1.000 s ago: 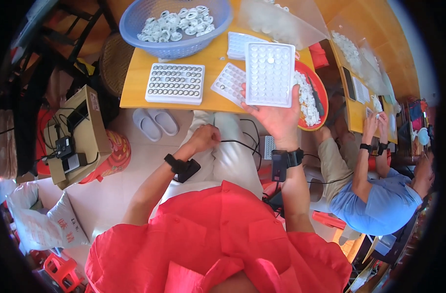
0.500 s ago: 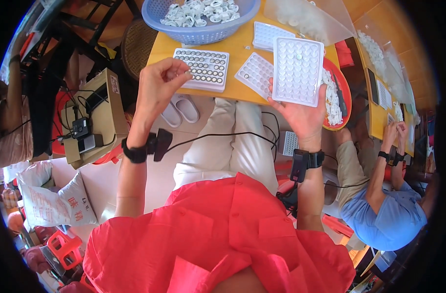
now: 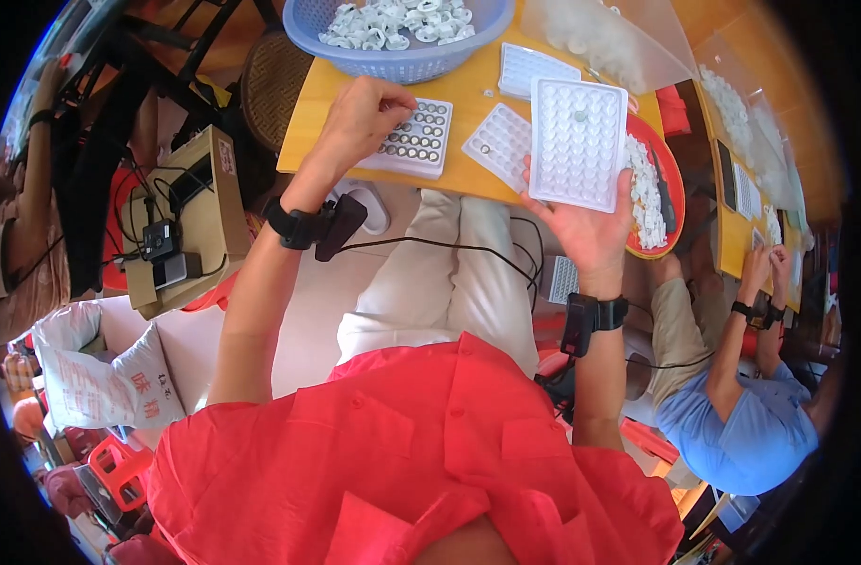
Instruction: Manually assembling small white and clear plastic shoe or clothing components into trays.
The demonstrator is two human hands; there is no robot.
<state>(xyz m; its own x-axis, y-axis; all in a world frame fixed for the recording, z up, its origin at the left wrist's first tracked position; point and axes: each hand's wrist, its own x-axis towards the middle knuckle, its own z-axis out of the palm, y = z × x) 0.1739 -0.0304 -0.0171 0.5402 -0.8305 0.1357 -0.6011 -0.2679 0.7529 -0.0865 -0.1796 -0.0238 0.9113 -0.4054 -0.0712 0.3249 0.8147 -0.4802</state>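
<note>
Bending its fingers toward the thumb, your left hand [image 3: 366, 118] hides the far left part of the loaded tray [image 3: 412, 170], white with rows of round metallic pieces; whether you pinch anything cannot be told. That tray sits on the left part of the yellow worktop [image 3: 308, 122], near a blue basket [image 3: 398, 68] of white plastic parts [image 3: 402, 24] on the far side. To the right lie a flat tray [image 3: 508, 141] showing one round piece and, farther, a tray stack [image 3: 542, 68]. Next, your right hand [image 3: 586, 221] grips the near end of the raised tray [image 3: 578, 155], white, with one round piece showing. Right of it, a red basin [image 3: 652, 137] holds small white pieces. Rightmost, a co-worker [image 3: 741, 424] in blue brings both hands together.
</note>
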